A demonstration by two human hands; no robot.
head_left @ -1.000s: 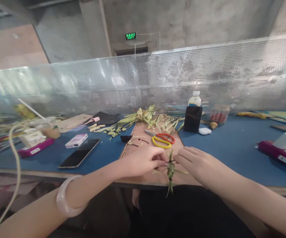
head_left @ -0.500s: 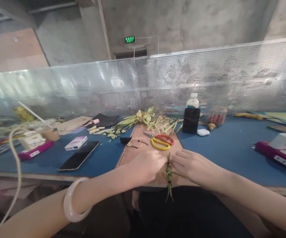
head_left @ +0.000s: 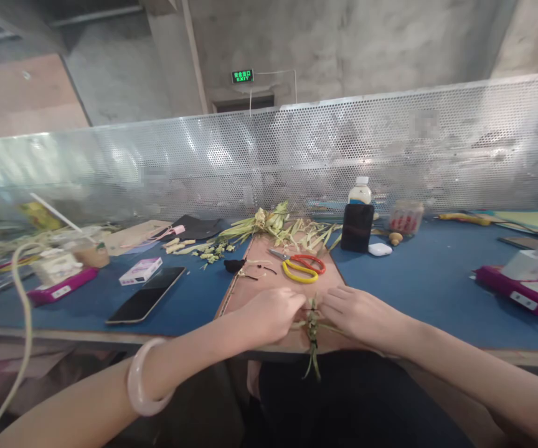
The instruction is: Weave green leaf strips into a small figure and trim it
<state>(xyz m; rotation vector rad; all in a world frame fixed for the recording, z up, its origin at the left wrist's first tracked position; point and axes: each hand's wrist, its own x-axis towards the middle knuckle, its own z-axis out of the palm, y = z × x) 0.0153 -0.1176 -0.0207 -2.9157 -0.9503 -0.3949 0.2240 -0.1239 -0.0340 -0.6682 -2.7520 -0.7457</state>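
A small bundle of green plant strips (head_left: 312, 333), knotted or braided, hangs upright between my hands over the near edge of the board, its loose ends spread below. A dark tie is wound round its lower part. My left hand (head_left: 278, 314) is closed in a pinch at the bundle's upper left, where a thin dark thread (head_left: 307, 309) shows by the fingertips. My right hand (head_left: 355, 311) is closed in a pinch on the right side; its fingertips are partly hidden. Just beyond lie scissors (head_left: 301, 267) with one red and one yellow handle.
The brown board (head_left: 238, 298) bears dark thread scraps (head_left: 253, 277) and, further back, pale green leaf strips (head_left: 273, 224). Left on the blue table are a phone (head_left: 147, 295) and a small box (head_left: 141, 271). Rightward stand a black upright object (head_left: 357, 228), a white case (head_left: 380, 249) and a purple-based item (head_left: 516, 292).
My hands have drawn slightly apart at the bundle's top, and a thin dark thread shows between them. The bundle's lower ends have spread a little. The view has shifted slightly.
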